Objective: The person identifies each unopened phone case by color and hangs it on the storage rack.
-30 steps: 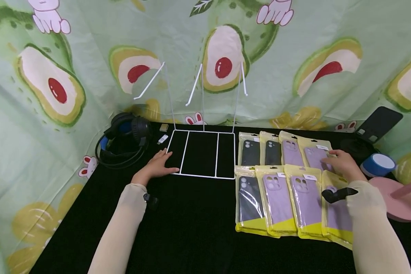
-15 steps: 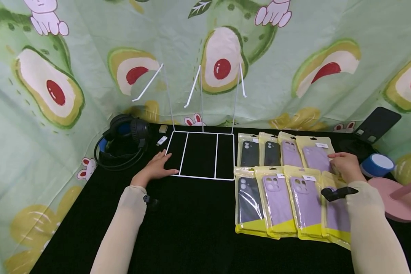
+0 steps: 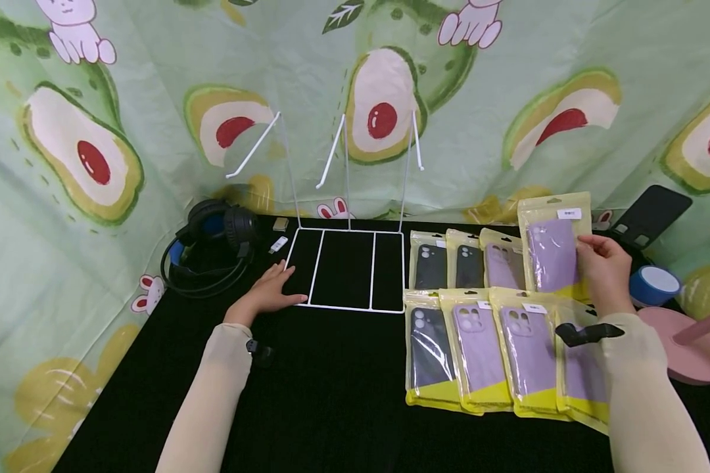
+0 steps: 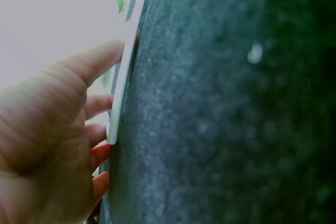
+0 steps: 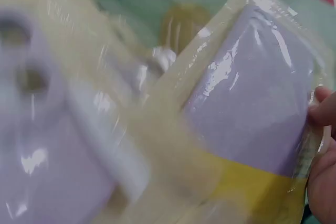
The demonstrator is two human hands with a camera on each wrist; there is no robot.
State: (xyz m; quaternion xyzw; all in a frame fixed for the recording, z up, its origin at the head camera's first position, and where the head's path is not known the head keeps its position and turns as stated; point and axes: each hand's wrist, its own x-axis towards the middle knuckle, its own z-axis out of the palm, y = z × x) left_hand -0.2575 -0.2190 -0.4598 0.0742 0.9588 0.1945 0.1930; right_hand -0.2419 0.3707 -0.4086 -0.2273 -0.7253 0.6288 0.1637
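While the left hand (image 3: pixel 265 289), fingers spread, touches the near-left corner of the white wire rack (image 3: pixel 373 270), the right hand (image 3: pixel 608 270) has its grip pinched on the side edge of a bagged purple case (image 3: pixel 552 255), tilted up right of the rack; headphones (image 3: pixel 240 227) sit left of it.

I've got a yellow-bagged purple phone case (image 3: pixel 551 253) tipped up at back right, right grip (image 3: pixel 608 270) pinching its right edge. White three-pronged wire rack (image 3: pixel 373 270) stands on the table (image 3: pixel 325 387), left grip (image 3: pixel 267 289) touching its near-left corner.
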